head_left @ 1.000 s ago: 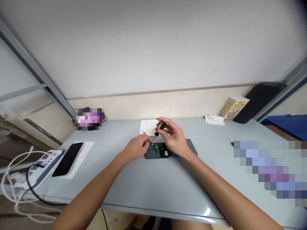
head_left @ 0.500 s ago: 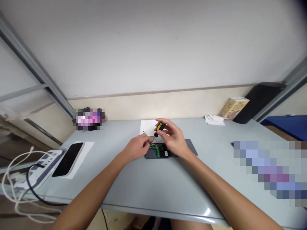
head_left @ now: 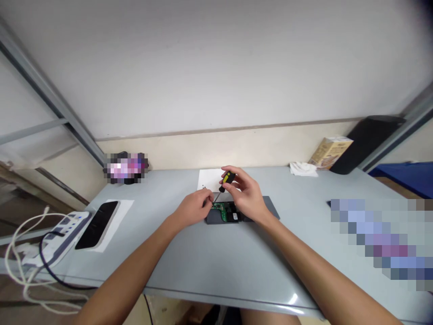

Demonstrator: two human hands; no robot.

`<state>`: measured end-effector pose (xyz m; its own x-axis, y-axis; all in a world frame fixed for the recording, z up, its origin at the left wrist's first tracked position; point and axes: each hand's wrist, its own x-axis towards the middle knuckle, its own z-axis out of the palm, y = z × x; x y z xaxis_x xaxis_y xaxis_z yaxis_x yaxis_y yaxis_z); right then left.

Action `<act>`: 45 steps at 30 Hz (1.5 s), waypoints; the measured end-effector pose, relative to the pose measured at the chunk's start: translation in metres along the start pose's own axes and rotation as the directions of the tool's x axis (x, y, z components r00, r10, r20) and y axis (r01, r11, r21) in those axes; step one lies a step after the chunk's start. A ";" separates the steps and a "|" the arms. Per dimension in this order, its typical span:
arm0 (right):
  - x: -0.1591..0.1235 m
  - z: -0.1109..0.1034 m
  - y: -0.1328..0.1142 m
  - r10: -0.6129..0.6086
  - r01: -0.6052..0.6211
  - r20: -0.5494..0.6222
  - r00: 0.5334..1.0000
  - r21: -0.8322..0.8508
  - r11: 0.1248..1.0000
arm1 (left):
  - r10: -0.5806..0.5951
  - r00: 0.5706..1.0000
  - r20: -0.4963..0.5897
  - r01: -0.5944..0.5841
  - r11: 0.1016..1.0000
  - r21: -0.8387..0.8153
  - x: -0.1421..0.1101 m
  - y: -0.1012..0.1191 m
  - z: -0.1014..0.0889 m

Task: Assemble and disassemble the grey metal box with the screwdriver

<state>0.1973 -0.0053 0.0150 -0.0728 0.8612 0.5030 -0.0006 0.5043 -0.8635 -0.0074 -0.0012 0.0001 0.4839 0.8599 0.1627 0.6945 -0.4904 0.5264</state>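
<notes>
My right hand (head_left: 248, 192) is closed around the black and yellow handle of a screwdriver (head_left: 229, 178). The thin shaft slants down to the left, its tip at the edge of a green circuit board (head_left: 221, 209). That board sits in an opened dark grey electronic device (head_left: 216, 217) lying flat on the table; part of it is covered by my right hand. My left hand (head_left: 192, 207) is closed at the device's upper left corner, fingertips pinched beside the screwdriver tip. What those fingers grip is too small to make out.
Behind the device lies a white sheet (head_left: 208, 177) with several tiny dark bits. A phone (head_left: 97, 225) and a power strip (head_left: 56, 246) with cables occupy the left. Tissue (head_left: 303, 169), a yellow carton (head_left: 331, 152) and a tall black object (head_left: 367, 142) stand back right.
The view has shifted very slightly. Both hands keep almost the same place, with the screwdriver still at the board and its handle at nearly the same tilt.
</notes>
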 end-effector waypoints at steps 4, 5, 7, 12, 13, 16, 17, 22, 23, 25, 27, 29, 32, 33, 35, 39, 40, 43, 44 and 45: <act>0.000 0.000 0.000 -0.017 0.017 0.005 1.000 -0.018 1.000 | 0.032 0.999 0.013 -0.032 0.999 0.033 0.000 -0.002 -0.001; -0.001 0.000 0.001 -0.028 0.028 0.008 1.000 -0.023 0.999 | 0.042 0.999 0.017 -0.043 0.998 0.046 0.001 -0.002 -0.001; -0.001 0.000 0.001 -0.042 0.043 0.014 0.999 -0.032 0.999 | 0.057 0.998 0.024 -0.058 0.996 0.071 0.001 -0.002 -0.002; -0.002 0.000 0.002 -0.030 0.030 0.021 0.999 -0.007 1.000 | 0.065 0.997 0.031 -0.068 0.991 0.119 0.002 -0.002 -0.003; -0.002 0.001 0.002 -0.027 0.027 0.021 0.999 0.003 1.000 | 0.063 0.998 0.029 -0.066 0.990 0.125 0.002 -0.003 -0.002; -0.001 0.001 0.001 -0.014 0.014 0.014 1.000 0.026 1.000 | 0.058 0.998 0.018 -0.060 0.988 0.139 0.003 -0.003 -0.002; -0.001 0.002 0.001 -0.010 0.010 0.011 1.000 0.030 1.000 | 0.058 0.998 0.014 -0.059 0.988 0.141 0.003 -0.003 -0.001; 0.000 0.001 0.000 -0.006 0.006 0.007 1.000 0.019 1.000 | 0.066 0.998 -0.003 -0.065 0.987 0.147 0.003 -0.004 -0.002; 0.000 0.000 0.000 -0.009 0.009 0.008 1.000 0.015 1.000 | 0.069 0.998 -0.006 -0.067 0.987 0.148 0.003 -0.004 -0.002; -0.001 0.000 0.000 -0.019 0.019 0.010 1.000 0.009 1.000 | 0.068 0.998 -0.012 -0.066 0.987 0.150 0.003 -0.004 -0.002; -0.001 0.000 0.000 -0.027 0.027 0.012 1.000 0.009 1.000 | 0.064 0.998 -0.015 -0.061 0.987 0.150 0.003 -0.004 -0.002; -0.001 0.000 0.000 -0.028 0.028 0.014 1.000 0.013 1.000 | 0.061 0.998 -0.019 -0.057 0.987 0.148 0.003 -0.003 -0.002; -0.002 0.002 0.000 -0.015 0.015 0.018 1.000 0.018 1.000 | 0.060 0.998 -0.024 -0.056 0.988 0.144 0.003 -0.003 -0.003; -0.002 0.002 0.000 -0.012 0.012 0.019 1.000 0.018 1.000 | 0.060 0.998 -0.027 -0.056 0.988 0.142 0.003 -0.003 -0.003; -0.002 0.002 0.000 -0.013 0.013 0.021 1.000 0.015 1.000 | 0.062 0.998 -0.031 -0.057 0.989 0.138 0.003 -0.003 -0.002; -0.001 0.001 0.000 -0.038 0.038 0.017 0.999 -0.002 0.999 | 0.062 0.997 -0.034 -0.057 0.990 0.132 0.002 -0.002 -0.002; -0.001 0.000 0.000 -0.042 0.042 0.014 0.999 -0.005 0.999 | 0.059 0.998 -0.037 -0.054 0.991 0.126 0.002 -0.001 -0.002; 0.000 -0.001 -0.002 -0.049 0.049 -0.009 0.999 0.001 0.999 | 0.052 0.997 -0.053 -0.047 0.995 0.091 0.001 0.002 -0.003; 0.001 -0.001 -0.003 -0.050 0.050 -0.021 0.999 0.009 0.999 | 0.054 0.997 -0.056 -0.050 0.996 0.077 0.001 0.003 -0.003; 0.001 -0.001 -0.003 -0.049 0.050 -0.032 0.998 0.019 0.999 | 0.057 0.997 -0.056 -0.053 0.997 0.063 0.001 0.004 -0.003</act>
<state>0.1985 -0.0060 0.0186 -0.0403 0.8369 0.5459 -0.0234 0.5454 -0.8379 -0.0059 -0.0019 0.0043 0.4917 0.8373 0.2392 0.6997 -0.5434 0.4638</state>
